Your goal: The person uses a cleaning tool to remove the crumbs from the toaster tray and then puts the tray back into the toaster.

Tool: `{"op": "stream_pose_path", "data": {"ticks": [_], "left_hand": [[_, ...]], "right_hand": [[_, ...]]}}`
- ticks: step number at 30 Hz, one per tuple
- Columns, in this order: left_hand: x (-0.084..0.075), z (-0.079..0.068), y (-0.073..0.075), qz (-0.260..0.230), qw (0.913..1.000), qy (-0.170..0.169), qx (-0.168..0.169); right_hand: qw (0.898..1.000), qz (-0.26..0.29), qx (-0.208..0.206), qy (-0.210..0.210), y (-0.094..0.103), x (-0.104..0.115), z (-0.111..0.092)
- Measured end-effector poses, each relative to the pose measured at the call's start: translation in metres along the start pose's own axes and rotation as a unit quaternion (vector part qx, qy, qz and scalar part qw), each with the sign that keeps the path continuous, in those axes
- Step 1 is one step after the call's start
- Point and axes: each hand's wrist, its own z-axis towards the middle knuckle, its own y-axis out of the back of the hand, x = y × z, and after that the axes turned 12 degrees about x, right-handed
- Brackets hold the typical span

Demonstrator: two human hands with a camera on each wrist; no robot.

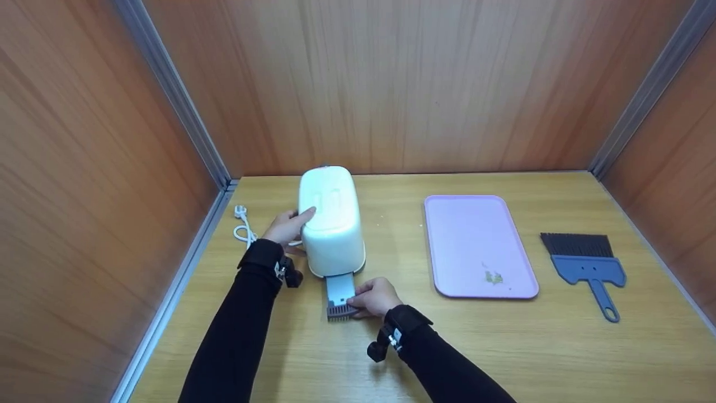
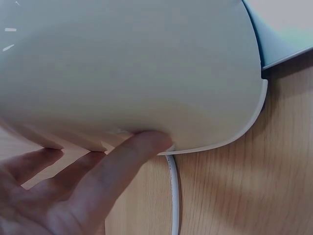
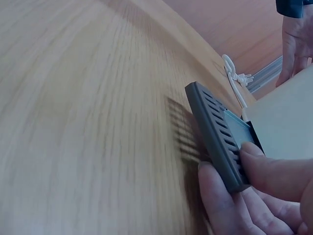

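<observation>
A white, rounded toaster-like appliance (image 1: 335,246) stands left of centre with a pale crumb tray (image 1: 339,286) partly out of its front end. My left hand (image 1: 288,228) rests against its left side, the thumb reaching the top edge. In the left wrist view that hand's fingers (image 2: 117,171) press the side wall near a white cord (image 2: 173,196); some fingertips are hidden. My right hand (image 1: 376,298) pinches the crumb tray's dark grey slotted handle (image 3: 217,139), thumb on the slotted face and fingers behind. The handle is just above the tabletop in the right wrist view.
A pink tray (image 1: 470,240) with greenish crumbs (image 1: 493,277) near its front edge lies right of the appliance. Farther right is a blue brush (image 1: 587,268) with dark bristles. The cord's white plug (image 1: 240,212) lies at the left. Wooden panels (image 1: 414,84) enclose the table's back and sides.
</observation>
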Motion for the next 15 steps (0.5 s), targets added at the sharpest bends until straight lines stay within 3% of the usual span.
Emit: {"op": "stream_pose_path", "data": {"ticks": [15], "left_hand": [[-0.002, 0.000, -0.003, 0.006, 0.9999, -0.007, -0.008]], "right_hand": [[0.996, -0.003, -0.086, 0.005, -0.004, 0.000, 0.025]]}}
